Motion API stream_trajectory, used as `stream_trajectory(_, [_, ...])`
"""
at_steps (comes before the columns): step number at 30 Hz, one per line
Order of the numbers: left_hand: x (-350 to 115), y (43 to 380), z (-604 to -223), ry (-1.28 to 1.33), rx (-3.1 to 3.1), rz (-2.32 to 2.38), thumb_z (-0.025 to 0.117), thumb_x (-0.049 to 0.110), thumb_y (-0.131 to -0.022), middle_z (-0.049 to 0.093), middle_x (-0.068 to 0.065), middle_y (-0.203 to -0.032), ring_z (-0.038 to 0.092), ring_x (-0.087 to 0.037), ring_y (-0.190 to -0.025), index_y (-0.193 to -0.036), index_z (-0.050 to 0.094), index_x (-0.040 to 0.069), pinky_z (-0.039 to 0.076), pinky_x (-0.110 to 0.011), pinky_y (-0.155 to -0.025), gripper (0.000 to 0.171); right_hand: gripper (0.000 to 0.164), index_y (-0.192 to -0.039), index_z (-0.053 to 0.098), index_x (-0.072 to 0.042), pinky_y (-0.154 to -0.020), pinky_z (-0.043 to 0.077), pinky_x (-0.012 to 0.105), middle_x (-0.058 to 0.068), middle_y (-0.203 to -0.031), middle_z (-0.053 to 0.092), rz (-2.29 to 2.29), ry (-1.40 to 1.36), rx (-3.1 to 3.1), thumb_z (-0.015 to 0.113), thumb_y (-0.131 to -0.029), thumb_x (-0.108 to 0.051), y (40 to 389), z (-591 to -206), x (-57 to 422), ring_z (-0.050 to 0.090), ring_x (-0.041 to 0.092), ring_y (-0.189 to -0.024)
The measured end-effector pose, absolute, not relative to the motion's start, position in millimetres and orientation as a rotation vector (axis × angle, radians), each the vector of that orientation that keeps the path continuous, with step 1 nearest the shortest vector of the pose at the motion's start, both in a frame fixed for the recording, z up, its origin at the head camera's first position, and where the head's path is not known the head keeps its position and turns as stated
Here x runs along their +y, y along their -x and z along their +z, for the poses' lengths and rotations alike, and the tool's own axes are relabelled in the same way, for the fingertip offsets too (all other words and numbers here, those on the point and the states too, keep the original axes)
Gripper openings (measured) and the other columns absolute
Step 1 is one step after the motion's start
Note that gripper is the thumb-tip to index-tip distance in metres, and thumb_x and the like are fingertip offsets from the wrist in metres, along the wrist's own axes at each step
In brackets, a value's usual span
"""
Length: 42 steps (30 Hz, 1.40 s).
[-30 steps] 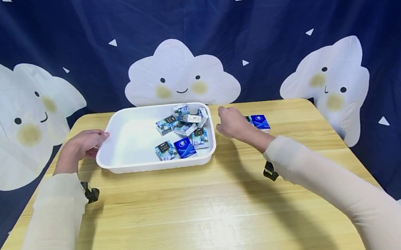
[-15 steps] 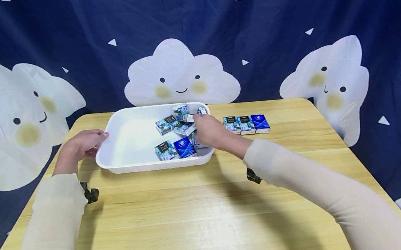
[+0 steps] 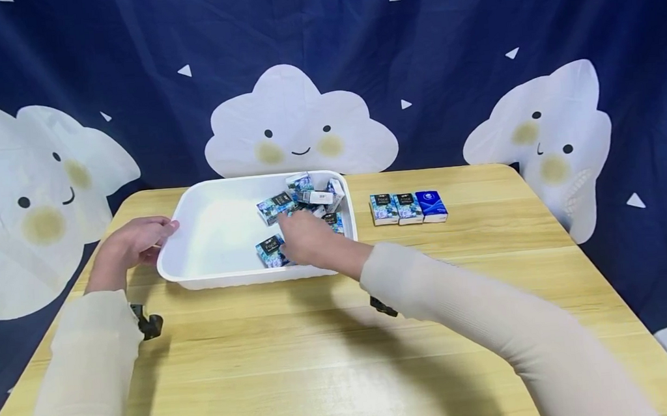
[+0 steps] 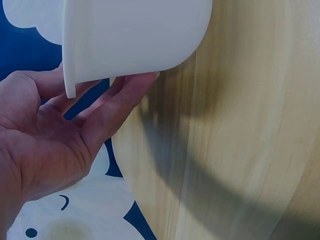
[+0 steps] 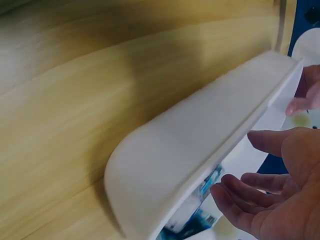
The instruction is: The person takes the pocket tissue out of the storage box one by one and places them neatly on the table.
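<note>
A white plastic tray (image 3: 211, 227) stands at the back of the wooden table. My left hand (image 3: 139, 239) holds its left end; in the left wrist view the rim passes between thumb and fingers, which reach under the tray. Inside, at the right, lie several pocket tissue packs (image 3: 275, 208) with blue floral wrappers, some piled on others. My right hand (image 3: 309, 239) is over the tray's front right, hiding packs below it. In the right wrist view its thumb and fingers (image 5: 270, 143) are spread apart, with nothing seen between them.
Right of the tray, two floral tissue packs (image 3: 383, 209) and one dark blue pack (image 3: 433, 206) lie side by side in a row on the table (image 3: 263, 364). A navy curtain (image 3: 438, 43) with cloud prints hangs behind the table's far edge.
My right hand has moved left from beside the tray to over the packs in it, uncovering the row of packs on the table. My left hand keeps its place on the tray.
</note>
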State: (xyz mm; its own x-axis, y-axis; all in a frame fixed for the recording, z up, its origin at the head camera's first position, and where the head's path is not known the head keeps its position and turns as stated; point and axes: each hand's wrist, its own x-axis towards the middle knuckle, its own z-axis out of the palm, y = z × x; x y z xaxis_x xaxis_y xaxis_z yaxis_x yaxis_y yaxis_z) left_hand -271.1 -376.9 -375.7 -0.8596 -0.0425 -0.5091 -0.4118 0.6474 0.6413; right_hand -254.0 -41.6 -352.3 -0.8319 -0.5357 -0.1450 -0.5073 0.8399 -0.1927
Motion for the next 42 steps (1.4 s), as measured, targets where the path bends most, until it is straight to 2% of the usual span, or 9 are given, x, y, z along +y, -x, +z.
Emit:
stream_trajectory(6, [-378.5, 270.3, -375.1, 0.352, 2.408, 1.091, 0.032, 0.042, -0.111, 0.042, -0.027, -0.140, 0.055, -0.033, -0.113, -0.155, 0.023, -0.004, 0.055, -0.033, -0.081, 0.065, 0.050, -0.139, 0.054, -0.007, -0.086, 0.057, 0.034, 0.009, -0.117, 0.069, -0.180, 0.835, 2.820, 0.067, -0.099, -0.033, 249.8, -356.7, -58.6, 0.066, 0.022, -0.108])
stream_trajectory(14, [-377.4, 270.2, -376.0, 0.362, 2.412, 1.079, 0.032, 0.044, -0.110, 0.040, -0.027, -0.143, 0.053, -0.035, -0.117, -0.157, 0.020, -0.004, 0.055, -0.032, -0.081, 0.068, 0.055, -0.140, 0.056, -0.007, -0.088, 0.056, 0.033, 0.007, -0.118, 0.070, -0.120, 0.870, 2.807, 0.062, -0.101, -0.045, 249.6, -358.5, -67.6, 0.066, 0.020, -0.110])
stream_trajectory(21, [-377.6, 271.7, -375.9, 0.348, 2.410, 1.079, 0.031, 0.043, -0.110, 0.041, -0.027, -0.141, 0.054, -0.033, -0.115, -0.156, 0.022, -0.004, 0.055, -0.033, -0.081, 0.066, 0.049, -0.128, 0.062, -0.007, -0.087, 0.055, 0.031, 0.007, -0.115, 0.071, -0.098, 0.793, 2.774, 0.063, -0.100, -0.047, 252.3, -365.4, -72.5, 0.066, 0.019, -0.106])
stream_trajectory(29, [-376.6, 272.3, -373.6, 0.351, 2.394, 1.075, 0.031, 0.041, -0.111, 0.040, -0.028, -0.142, 0.056, -0.030, -0.111, -0.155, 0.022, -0.005, 0.054, -0.033, -0.081, 0.064, 0.046, -0.115, 0.067, -0.008, -0.083, 0.055, 0.029, 0.004, -0.104, 0.072, -0.068, 0.754, 2.774, 0.069, -0.095, -0.050, 254.1, -370.2, -77.2, 0.065, 0.016, -0.092])
stream_trajectory(37, [-378.3, 270.3, -374.6, 0.350, 2.400, 1.074, 0.031, 0.043, -0.111, 0.041, -0.027, -0.142, 0.055, -0.032, -0.114, -0.155, 0.023, -0.005, 0.054, -0.032, -0.081, 0.065, 0.035, -0.106, 0.069, -0.008, -0.061, 0.051, 0.021, 0.000, -0.085, 0.066, -0.132, 0.705, 2.739, 0.074, -0.093, -0.040, 254.2, -371.8, -87.0, 0.059, 0.010, -0.070])
stream_trajectory(42, [-378.3, 271.6, -374.1, 0.331, 2.411, 1.058, 0.031, 0.043, -0.111, 0.044, -0.025, -0.137, 0.056, -0.030, -0.109, -0.154, 0.025, -0.004, 0.054, -0.033, -0.081, 0.064, 0.028, -0.103, 0.069, -0.007, -0.055, 0.048, 0.019, 0.001, -0.080, 0.064, -0.150, 0.681, 2.753, 0.075, -0.093, -0.033, 256.1, -374.5, -90.0, 0.056, 0.010, -0.064])
